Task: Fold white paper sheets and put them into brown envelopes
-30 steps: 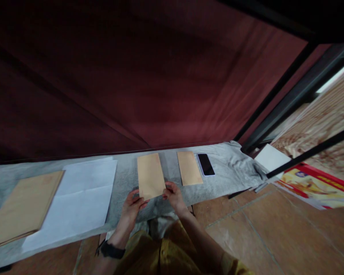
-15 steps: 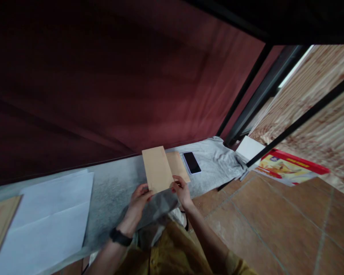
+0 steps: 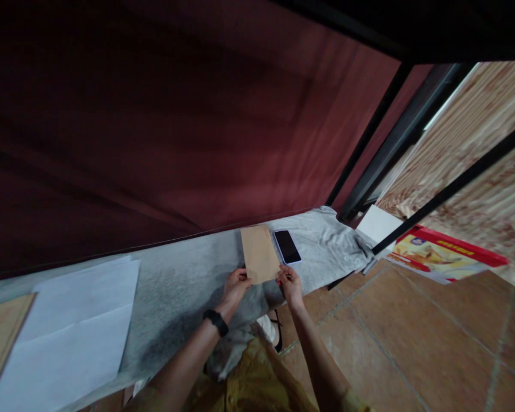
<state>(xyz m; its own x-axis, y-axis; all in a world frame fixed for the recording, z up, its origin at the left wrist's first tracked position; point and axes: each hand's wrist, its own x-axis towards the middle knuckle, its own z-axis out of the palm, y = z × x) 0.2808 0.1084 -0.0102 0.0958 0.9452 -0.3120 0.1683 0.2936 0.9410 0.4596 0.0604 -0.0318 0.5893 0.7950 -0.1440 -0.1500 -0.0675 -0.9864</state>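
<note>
My left hand (image 3: pixel 236 284) and right hand (image 3: pixel 290 284) grasp the envelope (image 3: pixel 260 253) by its two near corners, at the cloth (image 3: pixel 175 286), just left of the phone (image 3: pixel 287 246). White paper (image 3: pixel 72 332) lies well off to my left.

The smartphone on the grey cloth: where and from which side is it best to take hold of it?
Probably at the middle of its right long edge, coming from the right. The smartphone lies flat, screen up, on the grey cloth, so its thin edges suit a grip. The brown envelope is close along its left edge, leaving less room there.
</note>
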